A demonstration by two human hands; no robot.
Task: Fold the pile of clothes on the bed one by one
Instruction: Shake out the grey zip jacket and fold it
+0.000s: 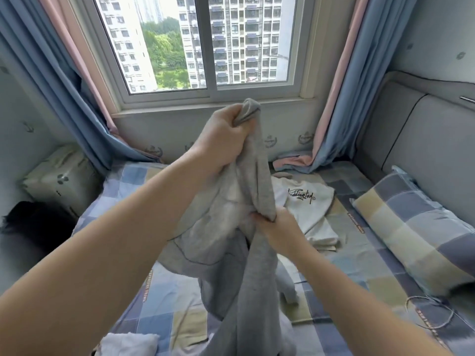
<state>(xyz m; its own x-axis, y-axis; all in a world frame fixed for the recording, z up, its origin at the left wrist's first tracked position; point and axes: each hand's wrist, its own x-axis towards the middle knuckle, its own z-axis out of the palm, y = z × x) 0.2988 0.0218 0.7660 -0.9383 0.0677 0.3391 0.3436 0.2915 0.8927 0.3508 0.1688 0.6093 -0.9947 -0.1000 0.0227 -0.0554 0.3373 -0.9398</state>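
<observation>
item: white cloth [128,343], crumpled on the near edge of the bed [164,304], not yet folded.
item: grey garment [246,291], lifted, bunched and twisted, lower part trailing onto the checked sheet.
risk: a fold started from this tangle would likely set in creases. the trailing end could drag the white cloth, because it hangs just beside it.
hands: right hand [279,232] low, fingers curled round a gathered fold of the grey garment. left hand [223,142] higher and farther, fist closed round its top end.
item: white printed t-shirt [305,209], folded, flat on the bed beyond the hands.
item: checked pillow [416,227], right side, well apart.
</observation>
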